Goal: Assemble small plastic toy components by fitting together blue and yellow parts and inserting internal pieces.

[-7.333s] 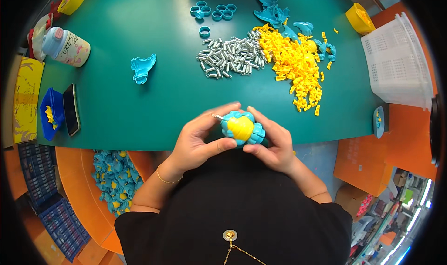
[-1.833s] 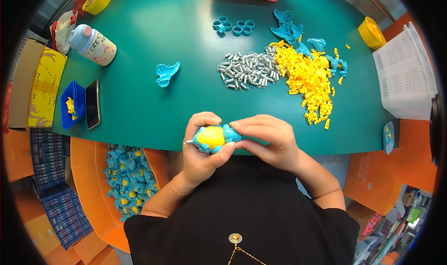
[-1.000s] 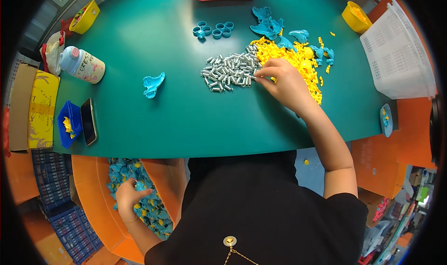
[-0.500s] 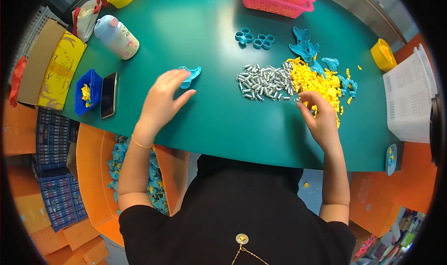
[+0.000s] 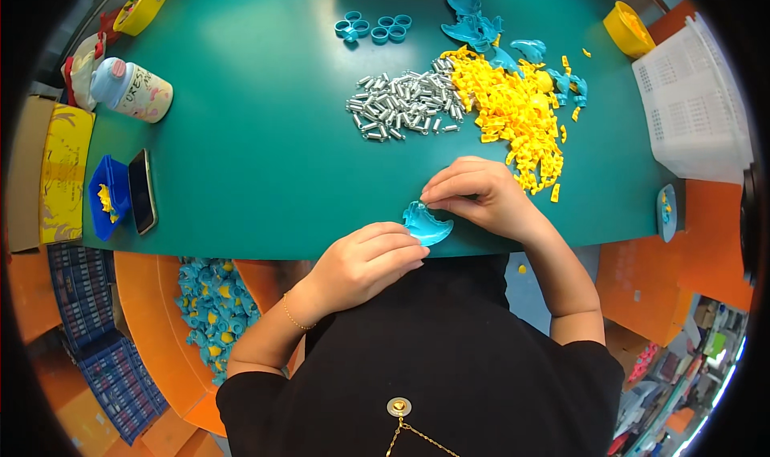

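Note:
A curved, hollow teal plastic piece (image 5: 429, 227) is at the table's near edge, its open side facing up. My left hand (image 5: 362, 263) is closed on its left side, fingers along the rim. My right hand (image 5: 484, 194) is pinched at the upper end of that piece, and whatever lies between its fingertips is too small to make out. Beyond both hands lies a pile of small silver cylindrical parts (image 5: 405, 104). Beside it, to the right, spreads a heap of small yellow plastic parts (image 5: 513, 112).
More teal pieces (image 5: 473, 32) and teal rings (image 5: 385, 28) lie at the back. On the left are a bottle (image 5: 136, 89), a phone (image 5: 142, 192) and a blue tray (image 5: 110, 196). A white basket (image 5: 694, 104) stands right. Below the table's left side, an orange bin (image 5: 148, 320) holds teal-and-yellow pieces.
My left hand has brought the teal piece right and closer to me. My right hand has moved from the piles to this piece. The view has shifted, too.

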